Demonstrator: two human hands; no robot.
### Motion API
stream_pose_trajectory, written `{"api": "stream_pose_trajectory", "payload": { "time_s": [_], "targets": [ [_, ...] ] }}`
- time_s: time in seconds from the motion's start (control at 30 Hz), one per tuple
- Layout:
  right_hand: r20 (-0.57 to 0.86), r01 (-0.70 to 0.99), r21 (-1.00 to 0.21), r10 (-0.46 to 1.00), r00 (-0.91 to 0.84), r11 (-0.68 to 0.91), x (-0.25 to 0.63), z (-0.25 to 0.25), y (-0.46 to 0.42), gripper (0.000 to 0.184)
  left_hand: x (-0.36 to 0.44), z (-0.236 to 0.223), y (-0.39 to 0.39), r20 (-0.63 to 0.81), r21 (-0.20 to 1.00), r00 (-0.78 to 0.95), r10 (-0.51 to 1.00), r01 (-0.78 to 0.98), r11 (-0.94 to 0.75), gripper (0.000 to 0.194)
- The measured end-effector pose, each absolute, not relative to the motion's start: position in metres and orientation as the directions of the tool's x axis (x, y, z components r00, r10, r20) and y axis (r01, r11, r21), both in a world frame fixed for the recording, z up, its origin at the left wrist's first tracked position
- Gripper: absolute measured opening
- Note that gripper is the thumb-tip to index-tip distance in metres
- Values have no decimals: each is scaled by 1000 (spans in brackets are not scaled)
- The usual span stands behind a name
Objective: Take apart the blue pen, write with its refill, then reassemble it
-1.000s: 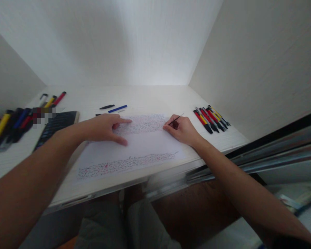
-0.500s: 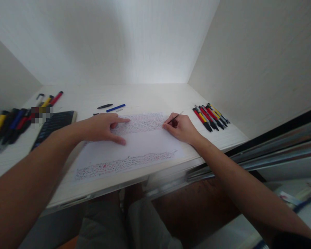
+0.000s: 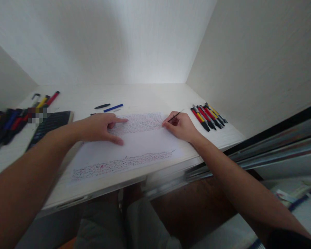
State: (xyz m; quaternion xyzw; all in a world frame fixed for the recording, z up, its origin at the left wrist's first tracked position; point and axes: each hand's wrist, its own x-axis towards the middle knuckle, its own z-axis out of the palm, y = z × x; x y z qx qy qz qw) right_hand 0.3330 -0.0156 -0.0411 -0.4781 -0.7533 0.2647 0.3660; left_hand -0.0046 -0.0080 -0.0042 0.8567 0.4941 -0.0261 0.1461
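Hands unmoved, left hand (image 3: 101, 127) still pressing paper (image 3: 134, 145), right hand (image 3: 180, 126) still holding refill (image 3: 175, 116)

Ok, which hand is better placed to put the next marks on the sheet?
Probably the right hand: it pinches the thin pen refill, tip at the right end of the upper written band on the paper. The left hand lies flat on the sheet, fingers spread, holding nothing.
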Motion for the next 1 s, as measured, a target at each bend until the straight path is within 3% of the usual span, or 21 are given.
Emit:
{"api": "stream_pose_trajectory", "payload": {
  "time_s": [0.1,0.27,0.5,0.73,1.0],
  "targets": [
    [293,443,-811,921,-256,381,328,-38,-33,18,-4,-5,-8,-178,235,508,843,854,-465,95],
    [190,345,-879,905,-381,330,315,-33,-95,12,-5,-6,-8,-156,242,520,840,845,-478,95],
    [151,441,-846,928,-341,300,332,-29,-116,11,-5,-5,-9,-135,250,514,847,845,-473,92],
    [155,368,-834,816,-557,410,253,-25,-122,6,-5,-9,-7,-98,249,526,845,835,-491,94],
    [108,476,-794,857,-503,379,243,-26,-121,10,-3,-8,-7,-136,273,515,847,841,-467,98]
  ]
}}
